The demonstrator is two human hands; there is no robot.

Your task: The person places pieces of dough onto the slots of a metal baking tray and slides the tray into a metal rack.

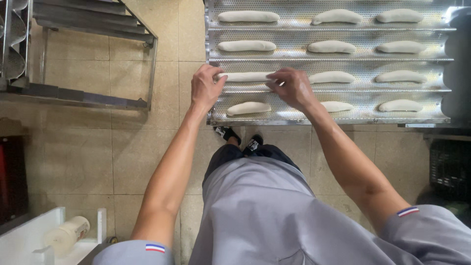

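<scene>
Both hands are on one long dough piece (247,77) in the third channel of the perforated metal tray (294,59). The left hand (206,87) pinches its end at nine o'clock, fingers curled over it; the right hand (293,87) closes fingertips on the end at three o'clock. The piece lies straight along the groove, though whether it is lifted clear or resting I cannot quite tell. Another loaf (248,108) sits just toward six o'clock in the nearest channel, and more shaped loaves (332,46) fill the rows toward twelve and three o'clock. A metal rack (93,54) stands well apart at ten o'clock on the tiled floor (142,147).
</scene>
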